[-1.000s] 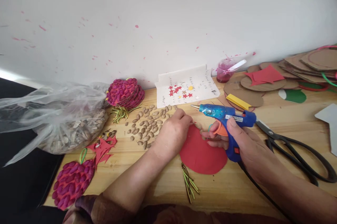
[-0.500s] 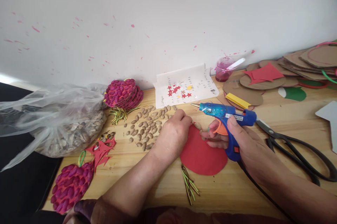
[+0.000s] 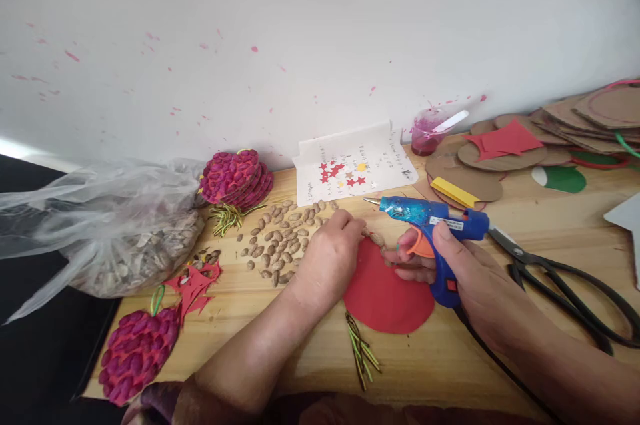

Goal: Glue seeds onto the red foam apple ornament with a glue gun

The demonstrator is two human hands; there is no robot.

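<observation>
My right hand [image 3: 465, 265] grips a blue glue gun [image 3: 415, 212] with an orange trigger, its metal nozzle pointing left. Below it lies a round red disc [image 3: 390, 298] with a few pale brown seeds [image 3: 377, 238] along its top edge. The fingertips of my right hand sit close to those seeds. At the disc's upper left edge, my left hand [image 3: 334, 255] is closed with its fingers bent down; whatever they pinch is hidden behind the knuckles. Several loose speckled seeds [image 3: 280, 245] are spread left of this hand. Green and dark strings [image 3: 361, 352] stick out below the disc.
Large black scissors [image 3: 550, 272] lie at right. Cardboard discs [image 3: 595, 112] are piled behind them. A paper sheet with small stars [image 3: 395, 175] and a cup of pink paint [image 3: 425, 135] stand near the wall. At left are a plastic bag [image 3: 145, 245] and a seed-covered magenta ornament [image 3: 140, 352].
</observation>
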